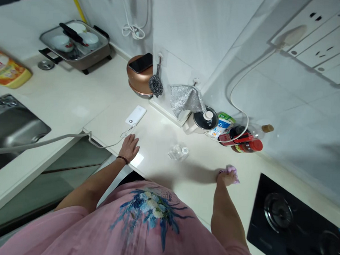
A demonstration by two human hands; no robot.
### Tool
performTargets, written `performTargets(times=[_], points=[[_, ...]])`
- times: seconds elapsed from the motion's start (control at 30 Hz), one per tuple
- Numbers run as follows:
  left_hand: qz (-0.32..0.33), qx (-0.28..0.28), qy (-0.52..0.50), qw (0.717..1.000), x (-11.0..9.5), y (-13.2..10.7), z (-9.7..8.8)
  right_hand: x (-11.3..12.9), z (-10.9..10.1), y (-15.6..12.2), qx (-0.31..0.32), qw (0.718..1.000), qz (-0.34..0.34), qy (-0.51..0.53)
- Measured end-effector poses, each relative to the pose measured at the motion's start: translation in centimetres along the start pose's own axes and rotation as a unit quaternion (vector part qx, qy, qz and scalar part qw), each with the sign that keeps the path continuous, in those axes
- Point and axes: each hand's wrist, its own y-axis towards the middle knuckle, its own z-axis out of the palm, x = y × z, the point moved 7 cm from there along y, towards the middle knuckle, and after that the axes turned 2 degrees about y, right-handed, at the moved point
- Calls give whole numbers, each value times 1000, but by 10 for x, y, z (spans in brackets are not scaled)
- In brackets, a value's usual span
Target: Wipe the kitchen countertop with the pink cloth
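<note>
My left hand (129,147) lies flat on the white countertop (164,134), fingers stretched out, just below a white power bank (136,116) and its cable. My right hand (226,177) presses a small pink cloth (232,171) onto the counter, fingers curled over it, left of the black gas hob (292,219). Between the hands lies a small clear glass jar (178,152) on its side.
Along the wall stand a copper pot with a phone on it (140,75), a hanging scourer (156,83), a grey cloth (186,99), a white kettle (202,120) and sauce bottles (242,140). A lidded pan of bowls (75,44), a yellow bottle (9,72) and the sink (12,124) are at left.
</note>
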Motion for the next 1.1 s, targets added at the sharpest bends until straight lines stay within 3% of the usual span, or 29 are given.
performTargets(times=[0.1, 0.23, 0.37, 0.43, 0.53, 0.7, 0.8, 0.87, 0.93, 1.0, 1.1], points=[[0, -2, 1, 1000, 0, 0, -1, 34, 45, 14, 86, 994, 63, 21], [2, -8, 2, 1000, -1, -1, -1, 121, 101, 4, 177, 983, -32, 46], [13, -10, 5, 1000, 0, -2, 0, 174, 117, -39, 180, 968, -158, 80], [22, -10, 8, 1000, 1, -2, 2, 172, 109, -64, 165, 956, -222, 102], [29, -10, 14, 999, 1, -2, 4, 125, 84, -92, 132, 956, -238, 112], [34, -9, 24, 999, -1, -2, 4, -6, 23, -124, 22, 994, -92, 58], [37, -8, 25, 999, -2, -1, 4, -50, -10, -155, -32, 999, -21, 23], [37, -7, 23, 999, -2, -1, 4, -51, -22, -178, -47, 999, -4, 3], [37, -7, 21, 999, -2, 0, 4, -29, -25, -199, -40, 999, -20, -4], [38, -8, 21, 999, -3, 0, 4, 11, -17, -217, -5, 997, -72, 8], [40, -10, 19, 999, -4, 0, 2, 93, 4, -240, 75, 979, -181, 48]])
